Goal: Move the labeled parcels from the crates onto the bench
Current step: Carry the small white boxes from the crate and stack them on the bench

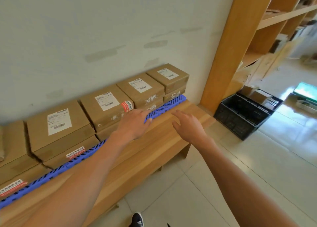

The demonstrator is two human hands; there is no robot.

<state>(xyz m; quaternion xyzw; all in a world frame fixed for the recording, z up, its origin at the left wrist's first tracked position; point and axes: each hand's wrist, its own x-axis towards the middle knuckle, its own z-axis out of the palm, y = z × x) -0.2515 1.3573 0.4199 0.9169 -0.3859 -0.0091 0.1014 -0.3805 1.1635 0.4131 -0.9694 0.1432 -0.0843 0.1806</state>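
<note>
Left hand (133,123) flat, fingers straight and spread, resting over front edge of blue slatted mat (164,106), fingertips just at foot of the parcel row; holding nothing. Right hand (187,125) also loose and apart, fingers extended, hovering above bare wood of bench (154,151), gripping nothing. Labeled parcels (106,106) already lined up along wall on the mat, two layers deep, white shipping labels facing up, boxes touching side to side. Rightmost stack (169,78) at mat end, near wooden shelf upright (223,46). Black crate (240,115) on floor to right of bench, beside shelf; at least two more brown boxes (259,94) showing at its far side, labels not readable from here. Judged: between placements, both hands free, next parcel to come from crate. To do well: turn toward crate, take one box with both hands on opposite sides, keep label up, carry level. Row looks full to mat end, so probably start third layer or front row on bare wood; set down square to neighbours, no overhang past front edge. Risk: nudging stacked boxes while placing, top layer sliding. Cardboard likely light and rigid, taped seams; firm side grip enough. Dark shoe (137,220) at bottom edge, close to bench leg, watch footing on turn.
</note>
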